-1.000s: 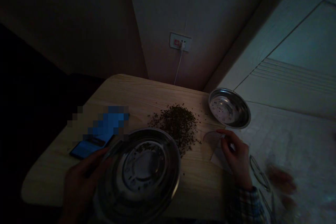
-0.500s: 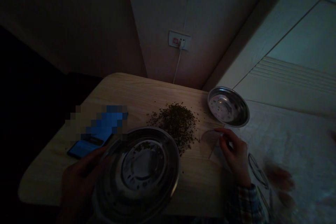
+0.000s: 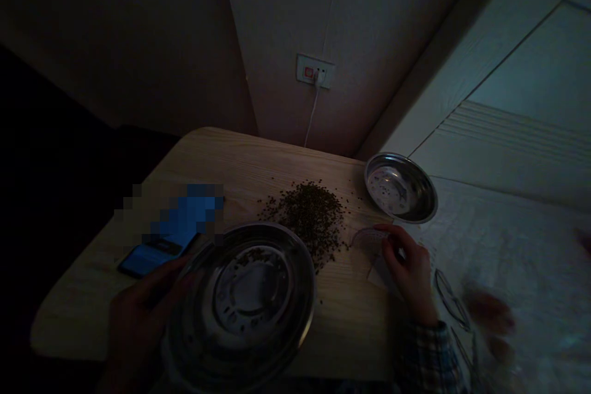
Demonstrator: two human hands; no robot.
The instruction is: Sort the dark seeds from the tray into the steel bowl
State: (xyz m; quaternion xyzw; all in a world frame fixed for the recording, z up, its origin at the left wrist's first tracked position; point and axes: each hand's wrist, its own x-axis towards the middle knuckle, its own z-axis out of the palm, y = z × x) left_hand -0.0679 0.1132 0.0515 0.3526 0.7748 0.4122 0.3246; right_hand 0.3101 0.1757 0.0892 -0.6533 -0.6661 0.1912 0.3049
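Observation:
My left hand (image 3: 143, 314) grips the left rim of a shiny metal bowl (image 3: 249, 289), which is tilted above the front of the wooden table. A few dark grains lie on the bowl's bottom. Just beyond its rim, a pile of small dark seeds (image 3: 309, 215) is spread on the wood. My right hand (image 3: 409, 265) pinches a thin, see-through piece with a curved edge (image 3: 369, 236), low over the table to the right of the seeds. Dim light hides what exactly this piece is. A second metal bowl (image 3: 401, 188) stands behind my right hand, with some specks inside.
A phone (image 3: 168, 234) with a lit blue screen lies on the left of the table (image 3: 221, 154). Right of my sleeve, eyeglasses (image 3: 451, 298) rest on a white covering (image 3: 545, 246), near a blurred reddish shape (image 3: 492, 314). A plug sits in the wall socket (image 3: 315, 71).
My right hand has shifted slightly left, towards the seeds, with the see-through piece. My left hand and its bowl are almost unmoved.

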